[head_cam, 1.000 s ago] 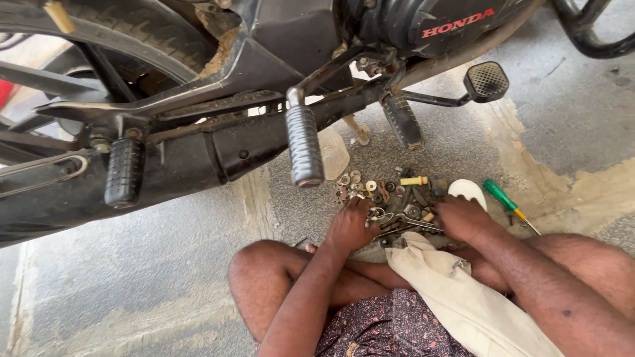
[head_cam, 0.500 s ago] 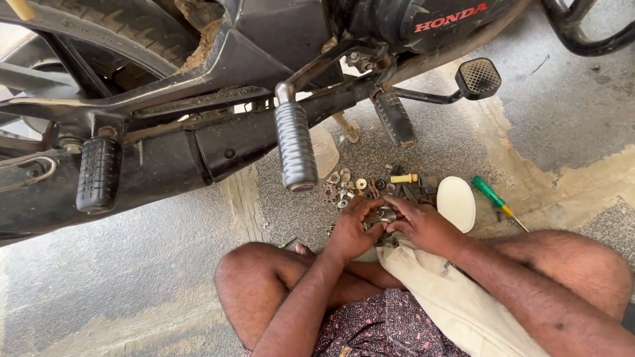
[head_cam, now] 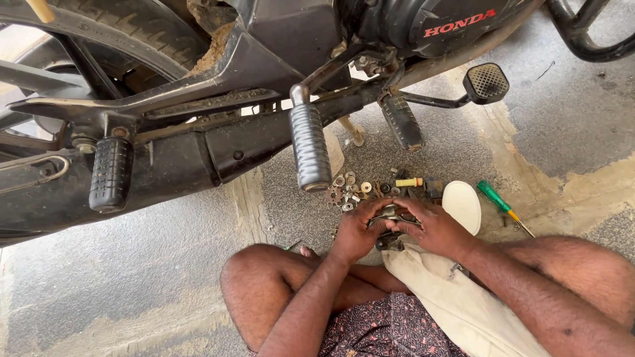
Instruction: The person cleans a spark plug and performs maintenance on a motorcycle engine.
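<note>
I sit on the ground beside a black motorcycle (head_cam: 198, 152). My left hand (head_cam: 357, 231) and my right hand (head_cam: 433, 228) meet over a small grey metal part (head_cam: 391, 215), both gripping it just above a pale cloth (head_cam: 450, 297) on my lap. Just beyond my hands, several washers, nuts and small bolts (head_cam: 354, 188) lie scattered on the concrete, with a short yellow-tipped piece (head_cam: 409, 182) among them.
A white oval lid (head_cam: 462, 205) and a green-handled screwdriver (head_cam: 497, 201) lie right of the hardware. A ribbed kick lever (head_cam: 309, 149), a footpeg (head_cam: 111, 173) and a brake pedal (head_cam: 487, 82) jut from the motorcycle above my hands. My bare knees flank the cloth.
Both hands left the loose hardware on the ground and came together at my lap around the metal part. The view has shifted slightly left.
</note>
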